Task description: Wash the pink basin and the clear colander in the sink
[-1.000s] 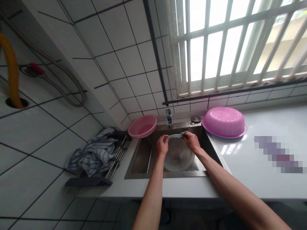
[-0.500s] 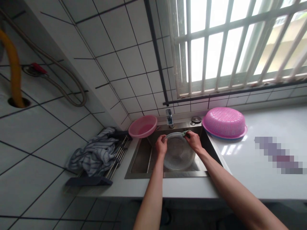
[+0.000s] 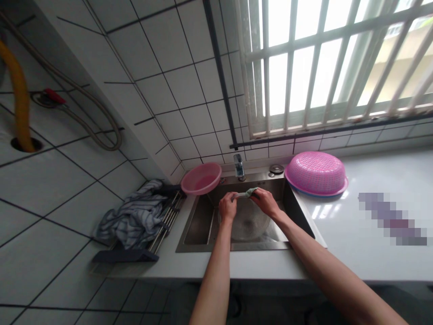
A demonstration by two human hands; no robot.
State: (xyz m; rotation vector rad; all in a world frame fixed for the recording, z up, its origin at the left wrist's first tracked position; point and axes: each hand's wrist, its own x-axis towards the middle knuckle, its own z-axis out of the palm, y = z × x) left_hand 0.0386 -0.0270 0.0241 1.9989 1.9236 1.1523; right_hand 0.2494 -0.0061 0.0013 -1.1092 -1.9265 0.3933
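Over the sink, my left hand [image 3: 228, 206] is closed on the left side of the rim of a round, greyish, see-through basin [image 3: 252, 221] with a finely ribbed wall. A small pale green cloth [image 3: 251, 192] is pinched in my right hand [image 3: 266, 201] and pressed on the far part of that rim. The basin hangs tilted inside the steel sink [image 3: 199, 225], and my left hand and forearm cover part of its left side. Behind it stands the chrome faucet [image 3: 238, 166]; I cannot make out any running water.
A pink basin [image 3: 201, 179] sits at the sink's back left corner. On the right counter [image 3: 338, 253] lies an upturned pink colander [image 3: 316, 174]. A striped cloth [image 3: 135, 216] covers a metal rack [image 3: 165, 228] at left. A barred window [image 3: 318, 67] is above.
My right hand has slid the green cloth leftward along the rim, closer to my left hand. The basin has tipped and turned, so its ribbed wall shows more.
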